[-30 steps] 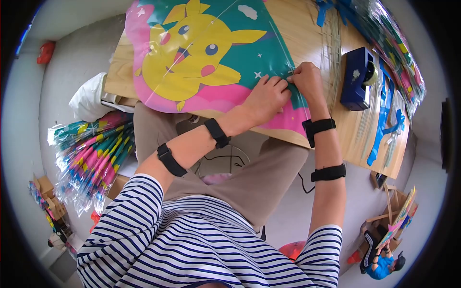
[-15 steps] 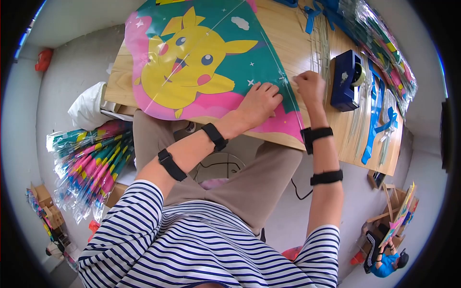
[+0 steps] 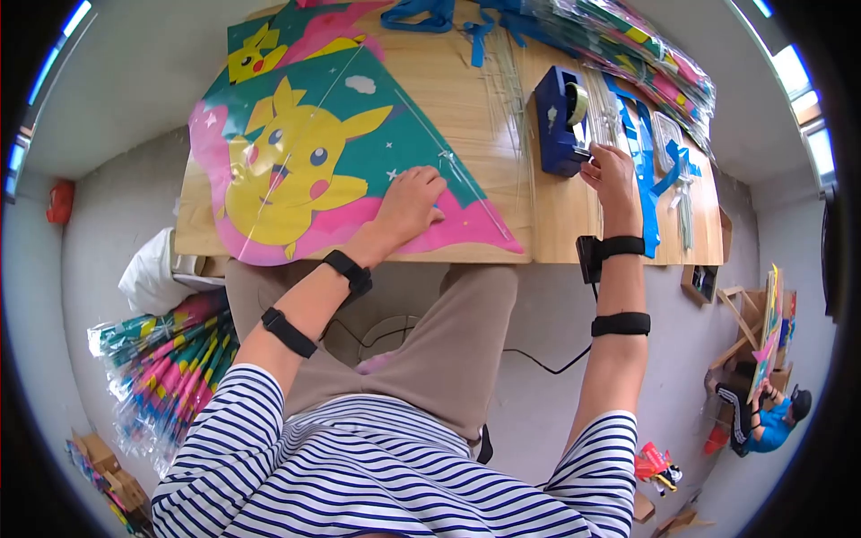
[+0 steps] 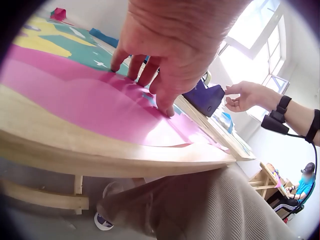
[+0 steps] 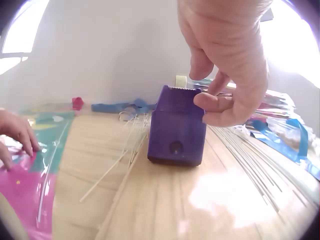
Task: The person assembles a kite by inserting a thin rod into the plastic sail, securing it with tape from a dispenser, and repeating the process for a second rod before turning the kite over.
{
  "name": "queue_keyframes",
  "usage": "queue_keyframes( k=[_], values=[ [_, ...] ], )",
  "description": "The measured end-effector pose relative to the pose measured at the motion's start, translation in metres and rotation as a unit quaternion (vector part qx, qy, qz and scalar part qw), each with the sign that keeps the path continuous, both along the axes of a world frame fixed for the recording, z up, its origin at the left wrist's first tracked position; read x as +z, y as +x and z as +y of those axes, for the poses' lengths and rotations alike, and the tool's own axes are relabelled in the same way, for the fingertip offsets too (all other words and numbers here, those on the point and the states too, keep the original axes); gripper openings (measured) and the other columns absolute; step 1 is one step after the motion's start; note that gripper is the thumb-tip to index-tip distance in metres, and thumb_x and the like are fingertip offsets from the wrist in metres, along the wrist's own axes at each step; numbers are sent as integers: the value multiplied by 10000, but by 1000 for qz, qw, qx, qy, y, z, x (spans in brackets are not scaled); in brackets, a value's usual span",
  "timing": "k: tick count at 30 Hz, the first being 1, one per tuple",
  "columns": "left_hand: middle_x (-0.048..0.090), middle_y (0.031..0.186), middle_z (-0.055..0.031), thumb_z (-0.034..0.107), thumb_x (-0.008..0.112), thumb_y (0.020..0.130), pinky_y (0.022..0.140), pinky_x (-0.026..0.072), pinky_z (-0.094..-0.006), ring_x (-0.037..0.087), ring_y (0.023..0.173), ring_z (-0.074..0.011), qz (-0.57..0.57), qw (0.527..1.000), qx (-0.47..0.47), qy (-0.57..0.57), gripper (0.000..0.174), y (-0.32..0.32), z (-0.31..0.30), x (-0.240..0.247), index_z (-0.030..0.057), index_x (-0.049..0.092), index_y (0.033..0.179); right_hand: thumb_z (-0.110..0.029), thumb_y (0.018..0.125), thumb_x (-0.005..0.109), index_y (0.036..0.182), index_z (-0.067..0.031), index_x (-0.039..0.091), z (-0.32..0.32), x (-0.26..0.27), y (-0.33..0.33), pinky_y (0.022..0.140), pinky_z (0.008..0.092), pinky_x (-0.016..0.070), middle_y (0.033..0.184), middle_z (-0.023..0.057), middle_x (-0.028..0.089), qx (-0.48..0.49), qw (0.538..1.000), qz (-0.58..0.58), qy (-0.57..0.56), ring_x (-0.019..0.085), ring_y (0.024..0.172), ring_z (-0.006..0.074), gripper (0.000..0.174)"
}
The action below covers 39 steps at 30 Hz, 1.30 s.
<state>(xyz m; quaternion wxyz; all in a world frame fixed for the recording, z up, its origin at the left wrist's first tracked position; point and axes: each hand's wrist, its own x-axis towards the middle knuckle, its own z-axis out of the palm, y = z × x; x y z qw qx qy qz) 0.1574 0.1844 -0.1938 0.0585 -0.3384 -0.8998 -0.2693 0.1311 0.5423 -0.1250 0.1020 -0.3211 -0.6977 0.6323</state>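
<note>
A printed kite sheet (image 3: 314, 211) with a yellow cartoon character on green and pink lies on the wooden table. One thin white rod (image 3: 417, 117) runs along its right edge, and another crosses it diagonally. My left hand (image 3: 408, 208) rests on the sheet's lower right part, fingers spread and fingertips pressing down, as the left wrist view shows. At the front end of a blue tape dispenser (image 3: 549, 125) is my right hand (image 3: 615, 179). Its fingertips (image 5: 207, 102) are right by the toothed cutter, thumb and fingers apart. The tape roll (image 3: 577, 103) sits in the dispenser.
Thin rods (image 3: 513, 117) lie left of the dispenser, blue strips (image 3: 639, 157) to its right. Wrapped kites (image 3: 641, 54) line the table's back right; more wrapped kites (image 3: 170, 359) stand at my left. A second printed sheet (image 3: 309, 31) lies behind. Another person (image 3: 776, 430) sits far right.
My right hand has left the rod at the sheet's edge and moved right to the tape dispenser. The left hand stays on the sheet. The head view has turned to the right.
</note>
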Motion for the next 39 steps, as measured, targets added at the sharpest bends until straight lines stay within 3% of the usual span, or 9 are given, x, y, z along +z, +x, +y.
queue_keyframes(
  k=[9,12,19,22,25,28,31,37,39],
  values=[
    [593,1138,-144,130,840,635,922,475,-429,556,1105,-353,-8,1000,-12,-9,443,0,1,5,17,592,984,-152,817,726,932,62,644,-7,16,-8,558,343,498,844,124,654,53,998,-6,25,633,622,226,256],
    [592,1131,-143,126,838,632,913,476,-430,556,1091,-358,-14,1000,-13,-7,442,-1,1,4,20,595,986,-139,817,721,895,53,647,-3,18,2,602,348,492,829,120,660,52,996,56,-45,669,673,232,220],
    [590,1092,-135,117,840,625,895,481,-426,563,1056,-351,-8,1000,-10,1,435,-1,1,4,25,598,975,-123,878,698,963,16,641,-4,-19,23,701,360,496,906,124,709,32,994,61,-81,704,855,216,174],
    [590,1042,-126,118,854,603,869,492,-423,577,1020,-337,8,1000,-14,0,454,0,3,6,26,594,963,-125,903,674,988,6,625,-7,-25,31,756,408,535,887,112,691,63,980,77,-170,704,863,243,164],
    [589,1036,-124,116,854,604,864,492,-422,578,1016,-336,9,1000,-15,2,454,-1,3,6,25,593,964,-137,922,658,1023,15,595,-23,-33,54,849,495,554,883,122,653,31,940,133,-311,696,906,299,193],
    [589,1035,-124,114,854,603,861,492,-421,577,1015,-335,12,1000,-11,1,455,1,2,7,25,591,962,-156,931,659,1043,25,575,-27,-50,68,914,553,539,888,138,616,-62,886,149,-435,683,955,354,229],
    [588,1070,-131,119,844,622,877,486,-423,567,1042,-345,-5,1000,-9,-3,439,0,3,8,22,590,967,-152,923,664,1064,34,558,-30,-49,72,995,601,492,980,188,621,-71,870,156,-462,655,1032,374,257],
    [587,1145,-142,132,826,658,920,473,-430,549,1098,-359,-31,999,-8,-11,422,0,1,8,17,594,991,-107,915,682,958,41,580,-39,-46,44,934,521,547,861,152,625,-80,859,180,-474,685,836,325,185],
    [589,1143,-143,131,827,655,923,472,-431,551,1095,-358,-27,1000,-12,-4,425,0,1,8,19,595,992,-81,908,685,925,34,583,-40,-58,35,853,458,575,831,144,628,-108,865,186,-454,673,754,282,156]
  ],
)
